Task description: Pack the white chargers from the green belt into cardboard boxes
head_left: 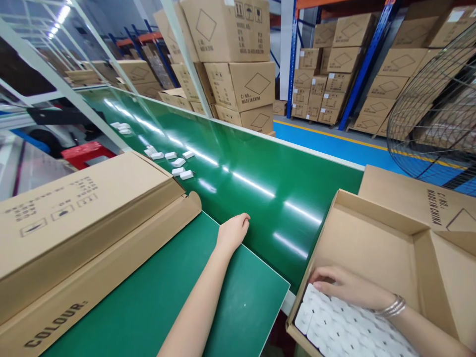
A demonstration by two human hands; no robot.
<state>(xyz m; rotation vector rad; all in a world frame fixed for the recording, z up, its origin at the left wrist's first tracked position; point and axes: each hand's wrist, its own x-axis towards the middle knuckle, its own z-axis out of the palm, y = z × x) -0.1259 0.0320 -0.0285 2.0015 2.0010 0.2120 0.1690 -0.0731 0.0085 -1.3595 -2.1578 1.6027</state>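
My left hand (233, 230) is loosely closed above the corner of the green work board, beside the conveyor belt. No object shows in it, though its palm side is hidden. Inside the open carton (375, 238) at the right, my right hand (340, 286) bends its thumb and fingers over a white charger at the end of the packed rows. The packed chargers (334, 322) lie close together in the carton's near part. More white chargers (187, 174), some with prongs showing, are scattered on the belt at the left.
The green conveyor belt (256, 163) runs from the far left to the carton. A large closed carton (85, 198) covers the left of the green board (148, 297). Stacked cartons (238, 84) stand behind the belt, and a wire-caged fan (435, 109) is at right.
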